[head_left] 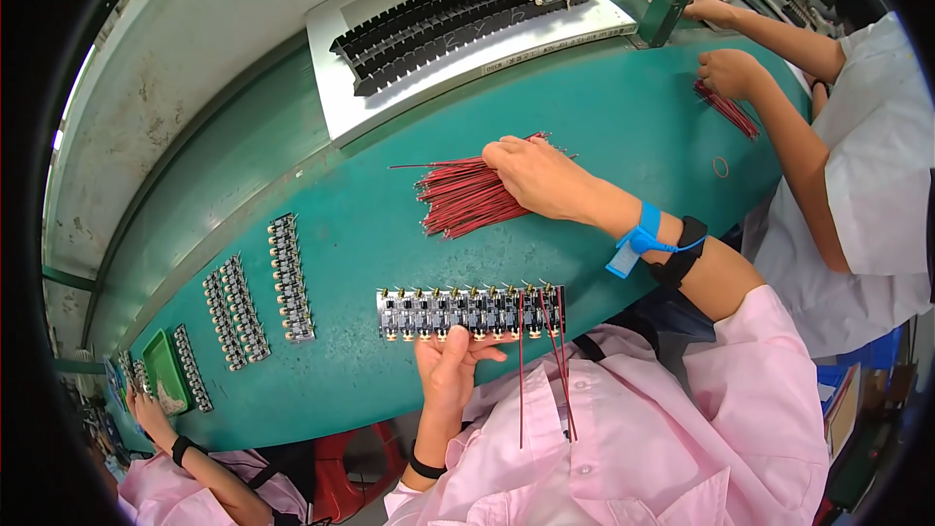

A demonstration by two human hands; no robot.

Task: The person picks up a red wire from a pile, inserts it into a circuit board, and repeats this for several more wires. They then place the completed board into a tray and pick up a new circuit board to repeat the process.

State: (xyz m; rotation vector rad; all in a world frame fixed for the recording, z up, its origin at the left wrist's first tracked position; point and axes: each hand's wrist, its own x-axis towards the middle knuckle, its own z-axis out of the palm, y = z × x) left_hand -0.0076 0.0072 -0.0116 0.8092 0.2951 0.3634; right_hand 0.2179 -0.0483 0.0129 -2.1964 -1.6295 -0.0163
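My left hand (448,370) holds a long strip of small circuit boards (472,314) from below, near the table's front edge, with the thumb on its near edge. Brass-coloured parts line the strip's far side. A few red wires (521,390) are attached at its right end and hang toward my pink shirt. Farther off, my right hand (541,180) is closed over the right end of a pile of thin red wires (458,200). Its fingertips press together on the wires; how many they pinch is hidden. A blue wrist strap (638,242) circles my right wrist.
More board strips (290,278) lie left on the green table (360,185). A green tray (166,370) sits near a co-worker's hand (151,419). Black slotted racks (438,34) stand on a white board at the back. Right, another person's hand (730,73) holds red wires.
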